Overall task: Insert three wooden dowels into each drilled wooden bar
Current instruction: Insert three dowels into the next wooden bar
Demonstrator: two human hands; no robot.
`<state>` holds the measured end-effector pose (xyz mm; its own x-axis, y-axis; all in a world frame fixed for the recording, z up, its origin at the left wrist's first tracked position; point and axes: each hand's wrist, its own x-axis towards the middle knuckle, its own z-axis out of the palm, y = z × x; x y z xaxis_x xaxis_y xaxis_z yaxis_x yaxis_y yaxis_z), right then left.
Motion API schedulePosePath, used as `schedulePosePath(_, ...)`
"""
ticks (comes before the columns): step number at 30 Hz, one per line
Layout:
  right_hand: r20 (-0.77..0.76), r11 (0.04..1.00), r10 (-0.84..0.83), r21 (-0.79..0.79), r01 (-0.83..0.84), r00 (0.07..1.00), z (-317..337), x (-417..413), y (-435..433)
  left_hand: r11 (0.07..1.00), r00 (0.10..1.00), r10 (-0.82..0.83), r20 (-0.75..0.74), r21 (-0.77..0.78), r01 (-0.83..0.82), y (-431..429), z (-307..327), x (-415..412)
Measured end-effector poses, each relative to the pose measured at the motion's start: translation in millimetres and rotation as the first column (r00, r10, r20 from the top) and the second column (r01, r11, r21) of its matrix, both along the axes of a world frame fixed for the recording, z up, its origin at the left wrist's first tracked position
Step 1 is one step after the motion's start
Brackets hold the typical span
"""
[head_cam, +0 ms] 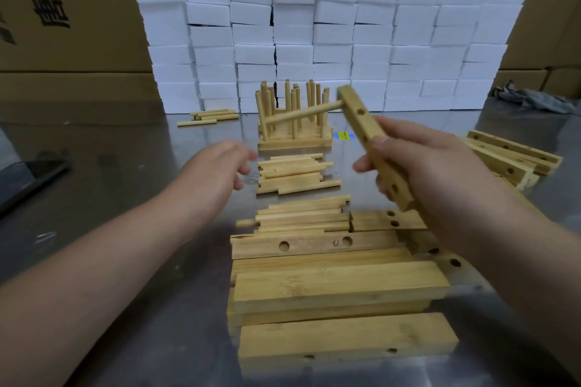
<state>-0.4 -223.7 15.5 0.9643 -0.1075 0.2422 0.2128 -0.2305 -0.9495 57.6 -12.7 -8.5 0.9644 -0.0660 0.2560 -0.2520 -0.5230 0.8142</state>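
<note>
Drilled wooden bar (364,122) held tilted above table centre, one dowel (301,115) seated in its end hole; loose dowels (292,174) piled beneath; blank bars (339,286) stacked at near edge

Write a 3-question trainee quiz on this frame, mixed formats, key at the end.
1. True or false: the held bar already has three dowels in it.
2. Which of the hands grips the bar? A) left hand B) right hand
3. Fill in: the left hand reaches toward the loose ___ pile.

Key: 1 false, only one inserted dowel shows; 2 B; 3 dowel.
</note>
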Motion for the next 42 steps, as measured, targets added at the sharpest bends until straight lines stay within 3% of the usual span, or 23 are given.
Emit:
schedulePosePath(2, -0.026, 0.986, -0.068, 0.152, 0.071, 0.997, 1, 4, -3, 0.945, 0.996, -0.072, -0.058, 0.314, 0.086, 3, -3, 1)
schedulePosePath(3, -0.063, 0.971, -0.084, 0.217, 0.096, 0.994, 1, 6, -4, 0.926, 0.989, -0.084, -0.120, 0.356, 0.122, 2, -5, 0)
schedulePosePath(6, -0.177, 0.914, -0.023, 0.395, 0.092, 0.984, -1, 8, -3, 0.927, 0.966, -0.100, -0.238, 0.330, 0.177, 0, -8, -3)
schedulePosePath(11, -0.205, 0.856, 0.094, 0.516, 0.026, 0.974, -1, 7, 0, 0.916, 0.971, -0.084, -0.225, 0.367, 0.164, -6, -12, -2)
schedulePosePath(23, -0.195, 0.873, 0.153, 0.486, -0.040, 0.969, -5, 9, 0, 0.973, 0.972, -0.141, -0.186, 0.153, 0.171, -9, -10, -8)
schedulePosePath(34, -0.140, 0.905, 0.177, 0.413, -0.104, 0.974, -9, 11, -6, 0.999, 0.998, -0.043, 0.047, 0.000, 0.043, -10, -6, -12)
schedulePosePath(38, -0.121, 0.898, 0.185, 0.424, -0.118, 0.975, -8, 12, -6, 0.989, 0.987, 0.027, 0.155, -0.151, -0.003, -10, -2, -14)
schedulePosePath(42, -0.101, 0.899, 0.205, 0.413, -0.146, 0.974, -8, 11, -5, 0.948, 0.977, -0.002, 0.212, -0.312, 0.069, -13, 1, -17)
